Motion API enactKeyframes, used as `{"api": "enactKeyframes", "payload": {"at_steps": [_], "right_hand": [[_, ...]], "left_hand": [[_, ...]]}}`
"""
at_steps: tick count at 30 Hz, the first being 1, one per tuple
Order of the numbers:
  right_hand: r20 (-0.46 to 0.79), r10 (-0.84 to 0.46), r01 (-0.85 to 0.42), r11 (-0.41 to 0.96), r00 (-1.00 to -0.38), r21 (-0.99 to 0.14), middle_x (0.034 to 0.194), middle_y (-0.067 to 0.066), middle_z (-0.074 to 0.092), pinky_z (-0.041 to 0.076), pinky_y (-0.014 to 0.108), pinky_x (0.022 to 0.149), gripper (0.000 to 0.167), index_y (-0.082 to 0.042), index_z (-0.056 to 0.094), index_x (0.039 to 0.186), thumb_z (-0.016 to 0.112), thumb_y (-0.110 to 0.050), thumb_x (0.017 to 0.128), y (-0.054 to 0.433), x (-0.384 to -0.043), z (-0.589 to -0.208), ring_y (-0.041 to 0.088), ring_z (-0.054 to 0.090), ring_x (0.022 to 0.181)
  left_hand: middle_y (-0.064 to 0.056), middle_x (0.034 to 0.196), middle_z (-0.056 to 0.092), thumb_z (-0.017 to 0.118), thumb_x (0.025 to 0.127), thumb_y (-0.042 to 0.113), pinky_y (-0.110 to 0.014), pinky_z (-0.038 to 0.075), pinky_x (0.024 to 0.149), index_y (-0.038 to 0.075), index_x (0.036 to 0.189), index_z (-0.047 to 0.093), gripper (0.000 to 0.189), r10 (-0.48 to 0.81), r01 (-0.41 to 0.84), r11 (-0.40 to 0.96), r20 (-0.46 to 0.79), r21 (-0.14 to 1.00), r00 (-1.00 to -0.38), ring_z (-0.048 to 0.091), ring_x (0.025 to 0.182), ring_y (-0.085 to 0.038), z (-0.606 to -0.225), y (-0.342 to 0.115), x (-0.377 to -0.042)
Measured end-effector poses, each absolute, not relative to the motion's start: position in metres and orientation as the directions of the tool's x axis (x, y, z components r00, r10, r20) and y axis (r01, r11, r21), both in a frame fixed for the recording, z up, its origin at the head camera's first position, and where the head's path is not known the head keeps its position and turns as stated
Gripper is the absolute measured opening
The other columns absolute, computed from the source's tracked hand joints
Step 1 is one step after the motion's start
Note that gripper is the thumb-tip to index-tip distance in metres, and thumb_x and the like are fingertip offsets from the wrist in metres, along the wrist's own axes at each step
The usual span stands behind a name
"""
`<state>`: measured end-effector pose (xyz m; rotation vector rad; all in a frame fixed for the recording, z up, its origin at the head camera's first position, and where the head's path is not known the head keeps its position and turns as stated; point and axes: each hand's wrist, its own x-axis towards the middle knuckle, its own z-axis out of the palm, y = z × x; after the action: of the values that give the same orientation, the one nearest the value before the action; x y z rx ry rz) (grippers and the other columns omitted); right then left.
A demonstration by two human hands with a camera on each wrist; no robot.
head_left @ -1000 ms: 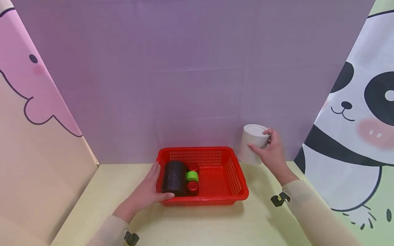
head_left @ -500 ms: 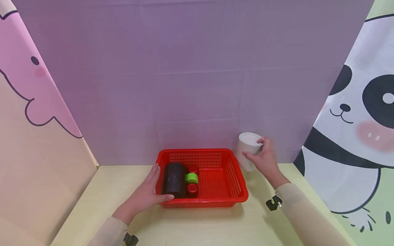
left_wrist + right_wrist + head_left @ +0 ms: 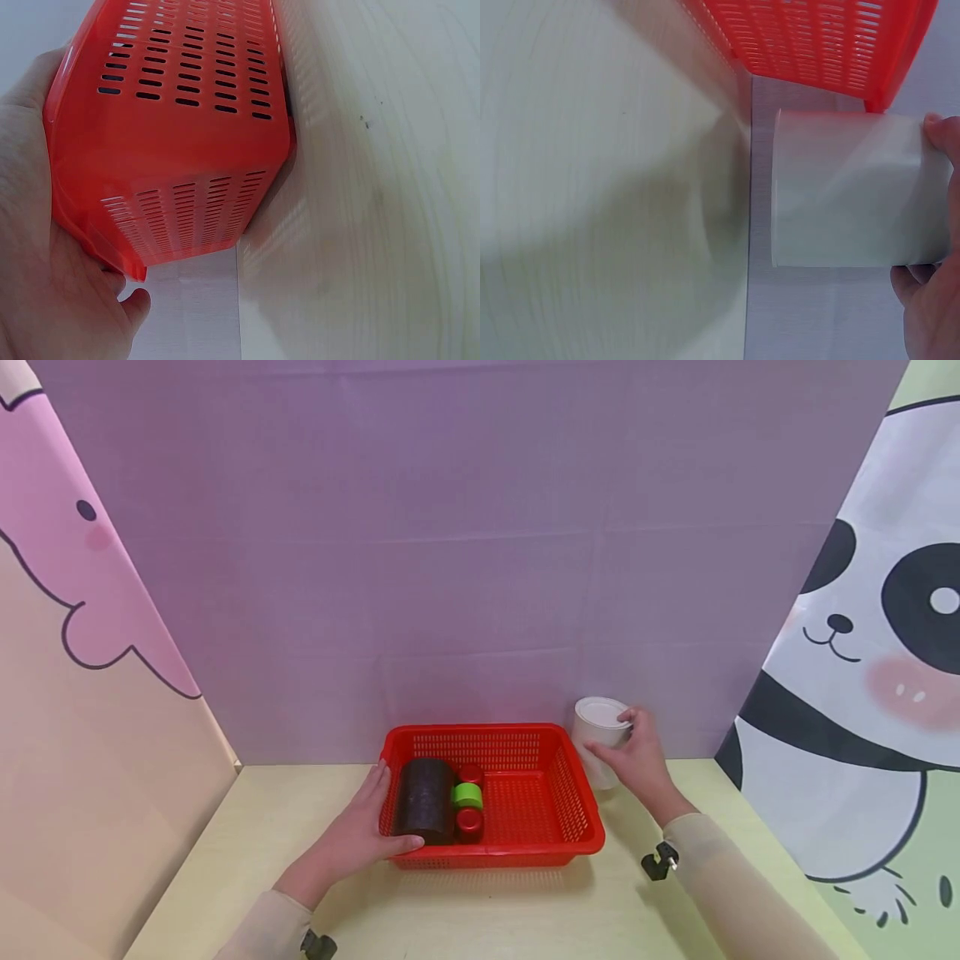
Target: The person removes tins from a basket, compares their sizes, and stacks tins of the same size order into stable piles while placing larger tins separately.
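Note:
My right hand (image 3: pixel 637 768) grips a white lidded cylindrical canister (image 3: pixel 592 758) near its top, thumb on the near side and fingers at the far rim. The canister stands nearly upright beside the red plastic basket (image 3: pixel 517 858), at its back right corner. In the right wrist view, the canister's base (image 3: pixel 775 195) shows off the tabletop, with a shadow on the wood. At the basket's left end my left hand (image 3: pixel 352 835) holds the rim, thumb over the front edge and fingers along the left side.
Inside the basket's left half lie a large black cylinder (image 3: pixel 424 802), a green round piece (image 3: pixel 468 795) and two red round pieces, the nearer red piece (image 3: pixel 470 822) in front. A purple cloth wall (image 3: pixel 480 568) rises behind the pale wooden table (image 3: pixel 480 918). Printed panels flank both sides.
My right hand has brought the white canister down and leftward, closer to the basket's back right corner. The left hand and the basket have stayed in place.

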<state>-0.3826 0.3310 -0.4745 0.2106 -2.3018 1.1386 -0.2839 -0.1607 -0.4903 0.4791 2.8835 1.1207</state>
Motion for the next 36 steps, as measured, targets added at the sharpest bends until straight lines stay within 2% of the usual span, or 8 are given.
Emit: {"api": "enactKeyframes", "payload": {"at_steps": [5, 9, 16, 28, 36], "right_hand": [[0.475, 0.084, -0.329, 0.618, -0.876, -0.715, 0.140, 0.028, 0.047, 0.047, 0.059, 0.107, 0.073, 0.005, 0.040, 0.133, 0.095, -0.006, 0.086, 0.332, -0.382, -0.479, 0.045, 0.051, 0.128], [0.458, 0.058, -0.332, 0.609, -0.887, -0.720, 0.144, 0.030, 0.048, 0.044, 0.059, 0.111, 0.072, 0.007, 0.041, 0.132, 0.095, -0.004, 0.086, 0.334, -0.381, -0.482, 0.046, 0.049, 0.132], [0.426, 0.044, -0.318, 0.598, -0.903, -0.736, 0.148, 0.031, 0.046, 0.042, 0.063, 0.117, 0.073, 0.009, 0.041, 0.134, 0.095, -0.007, 0.087, 0.336, -0.379, -0.486, 0.047, 0.048, 0.137], [0.398, 0.031, -0.296, 0.618, -0.917, -0.729, 0.146, 0.028, 0.047, 0.047, 0.063, 0.111, 0.079, 0.003, 0.037, 0.136, 0.096, -0.013, 0.087, 0.339, -0.378, -0.495, 0.046, 0.050, 0.132], [0.413, 0.021, -0.307, 0.636, -0.910, -0.708, 0.150, 0.029, 0.045, 0.048, 0.067, 0.113, 0.082, 0.003, 0.036, 0.139, 0.097, -0.016, 0.088, 0.343, -0.375, -0.497, 0.049, 0.050, 0.134]], "left_hand": [[-0.008, 0.186, 0.007, 0.092, 0.078, 0.067, -0.067, 0.047, 0.117, 0.011, 0.179, 0.015, 0.139, 0.282, 0.272, 0.696, 0.095, 0.665, -0.955, 0.012, 0.170, -0.038, -0.491, -0.160, -0.284], [-0.006, 0.187, 0.007, 0.093, 0.076, 0.067, -0.066, 0.049, 0.116, 0.013, 0.179, 0.015, 0.140, 0.279, 0.266, 0.699, 0.089, 0.664, -0.956, 0.013, 0.170, -0.037, -0.492, -0.160, -0.283], [-0.009, 0.186, 0.008, 0.092, 0.078, 0.066, -0.067, 0.047, 0.118, 0.009, 0.178, 0.015, 0.138, 0.289, 0.286, 0.703, 0.105, 0.652, -0.952, 0.013, 0.170, -0.039, -0.492, -0.160, -0.283], [-0.011, 0.186, 0.007, 0.090, 0.079, 0.068, -0.067, 0.043, 0.121, 0.008, 0.178, 0.014, 0.138, 0.287, 0.275, 0.707, 0.092, 0.652, -0.954, 0.011, 0.170, -0.039, -0.489, -0.161, -0.282], [-0.010, 0.186, 0.007, 0.089, 0.080, 0.070, -0.066, 0.044, 0.121, 0.008, 0.178, 0.014, 0.138, 0.295, 0.286, 0.703, 0.099, 0.651, -0.950, 0.011, 0.170, -0.039, -0.489, -0.161, -0.283]]}}
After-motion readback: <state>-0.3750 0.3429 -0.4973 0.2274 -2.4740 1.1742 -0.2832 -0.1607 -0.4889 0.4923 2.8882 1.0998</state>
